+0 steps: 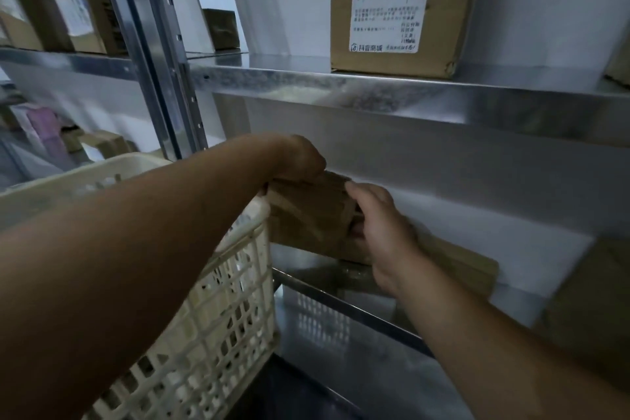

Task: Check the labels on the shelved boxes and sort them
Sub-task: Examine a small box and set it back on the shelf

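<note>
A small brown cardboard box (306,211) is held just above the lower metal shelf (341,297), near the shelf's left end. My left hand (300,157) grips its top left edge from above, fingers curled over it. My right hand (378,232) grips its right end. No label shows on the box's visible faces. A flat brown box (460,266) lies on the shelf behind my right wrist. On the upper shelf (375,92) stands a larger box (402,7) with a white shipping label facing me.
A cream plastic lattice basket (211,317) sits under my left arm, against the shelf's left side. More brown boxes stand at far right (593,300), on the left rack (64,10) and behind the upright post (221,27). The steel post (153,61) divides the racks.
</note>
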